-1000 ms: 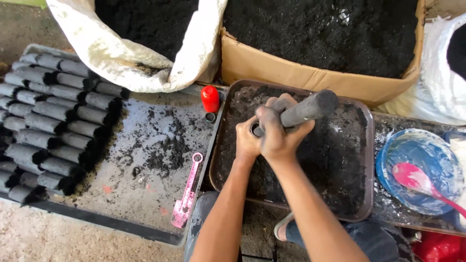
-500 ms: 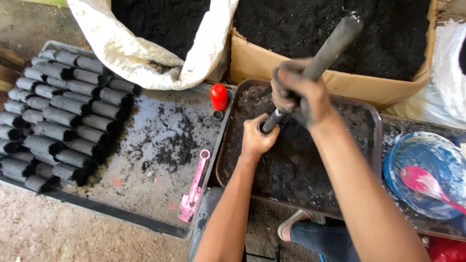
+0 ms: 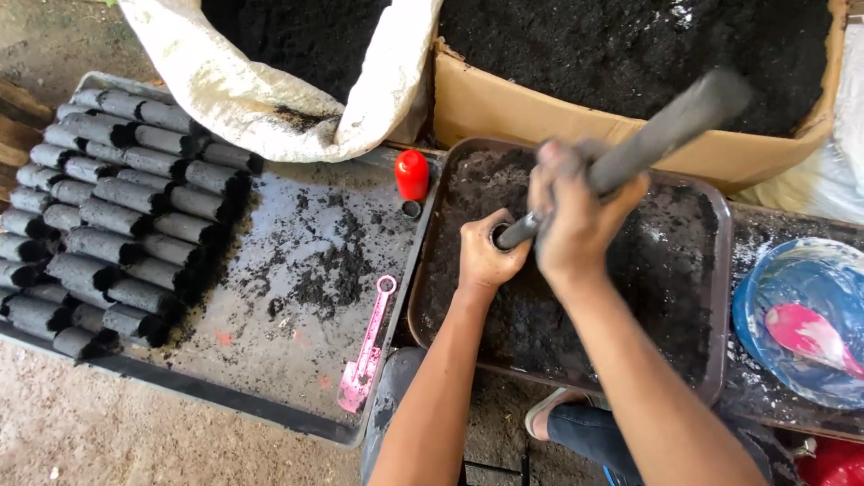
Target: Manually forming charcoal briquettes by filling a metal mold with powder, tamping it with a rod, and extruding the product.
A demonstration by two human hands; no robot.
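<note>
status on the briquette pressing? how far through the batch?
Done: several rows of black pressed cylinders stacked on the left side of the flat tray. In hand: left hand grips a small tube mould in the brown tray, right hand drives a grey rod into it. Left: sack and cardboard box both hold plenty of black mix.

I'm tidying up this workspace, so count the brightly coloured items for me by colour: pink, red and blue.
Pink: 2, the scraper tool and the spoon
Red: 2, the cap and a partly hidden red item at the bottom right corner
Blue: 1, the bowl
Total: 5
</note>
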